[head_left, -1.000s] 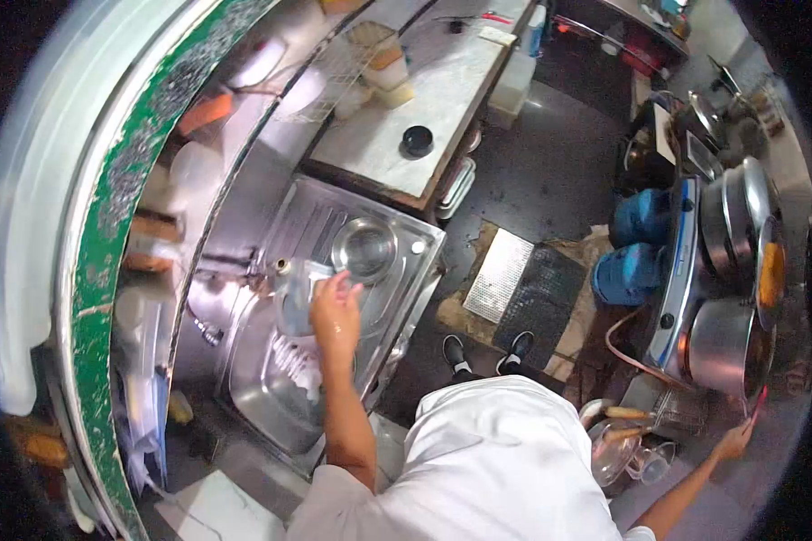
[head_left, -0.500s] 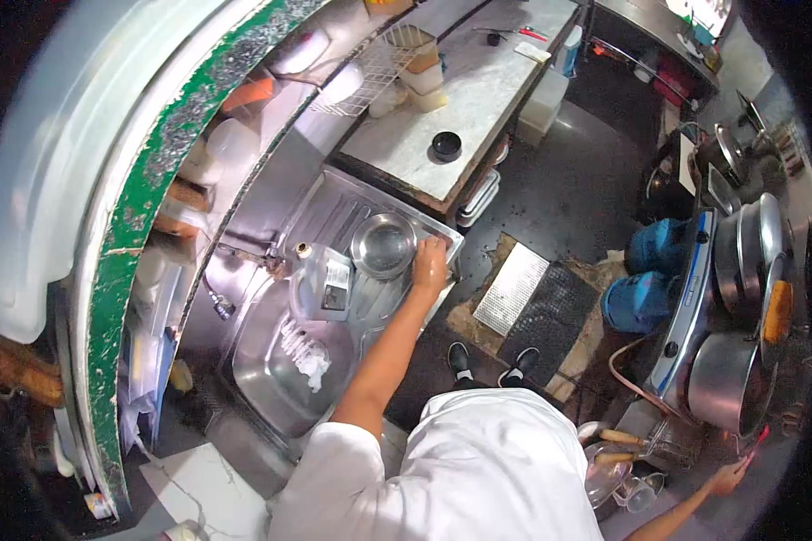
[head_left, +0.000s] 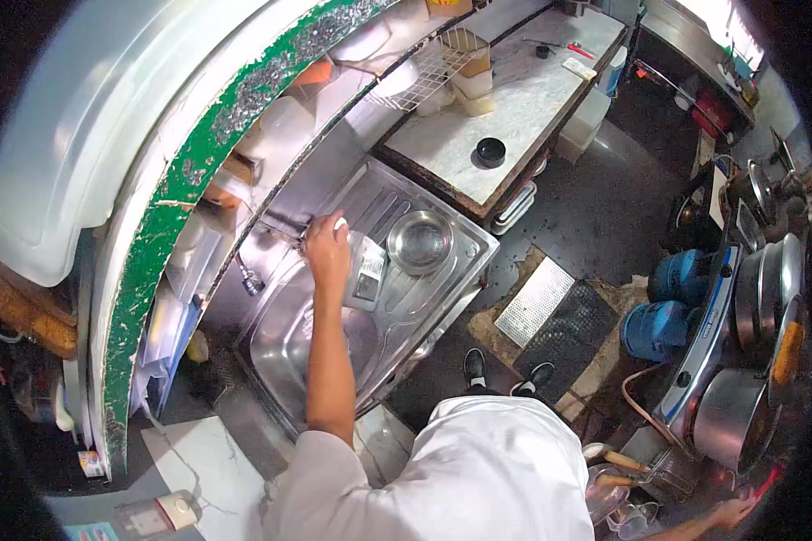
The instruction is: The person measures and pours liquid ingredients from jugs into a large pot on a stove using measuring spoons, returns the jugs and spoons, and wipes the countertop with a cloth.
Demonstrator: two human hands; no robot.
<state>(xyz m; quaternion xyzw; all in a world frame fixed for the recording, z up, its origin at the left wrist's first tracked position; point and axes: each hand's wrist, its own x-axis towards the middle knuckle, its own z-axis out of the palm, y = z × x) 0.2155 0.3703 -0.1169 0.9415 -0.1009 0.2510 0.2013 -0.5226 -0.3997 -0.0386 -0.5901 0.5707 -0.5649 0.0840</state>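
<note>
My left hand [head_left: 327, 252] is closed around the top of a translucent plastic jug [head_left: 366, 272] with a label. The fingers hide the jug's neck, and a small white bit shows at their tips. The jug stands on the edge between the steel sink bowl [head_left: 275, 347] and its drainboard [head_left: 383, 203]. Right beside it sits a round steel bowl [head_left: 420, 242]. Far to the right, my right hand [head_left: 735, 510] is closed by a thin, blurred red thing [head_left: 769, 482], near a large steel pot [head_left: 731, 419].
A tap [head_left: 284, 230] juts from the wall behind the sink. On the marble counter [head_left: 433, 149] are a black bowl [head_left: 490, 151] and stacked tubs [head_left: 474, 86]. A green-edged shelf [head_left: 167, 230] overhangs the left. Blue gas cylinders [head_left: 654, 331] stand at right beside a stove [head_left: 695, 334].
My left hand has left the steel bowl's side and moved left onto the jug's top. My right hand remains low at the far right with the red thing. The view has shifted.
</note>
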